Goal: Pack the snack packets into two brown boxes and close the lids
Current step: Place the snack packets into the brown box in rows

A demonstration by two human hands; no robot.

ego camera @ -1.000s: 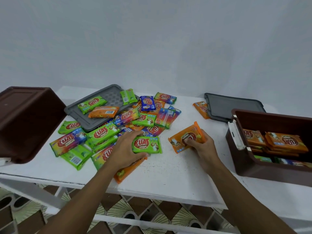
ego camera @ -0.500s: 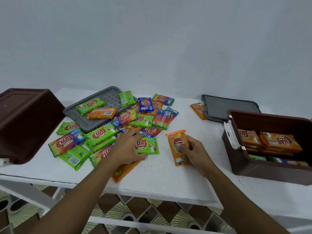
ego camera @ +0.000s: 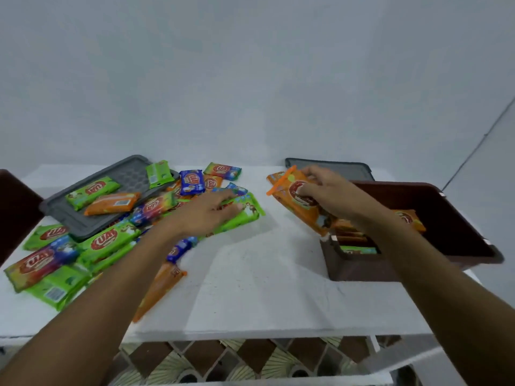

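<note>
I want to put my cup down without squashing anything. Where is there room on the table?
The bare middle of the table, between the front orange packet and the brown box. The left side is crowded with the packet pile and grey lid.

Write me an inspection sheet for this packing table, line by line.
Surface: white table, bare in the middle.
Job's things: right brown box open, stacked packets inside; left brown box at the edge of view; loose packets heaped at left; grey lid under some; dark lid behind the right box.
Clutter: nothing seen.
Hands: left hand flat on a green packet; right hand grips an orange packet, tilted at the box's rim.
Cables: thin dark line on the wall, cable or seam unclear.
Surroundings: pale wall, patterned floor.
</note>
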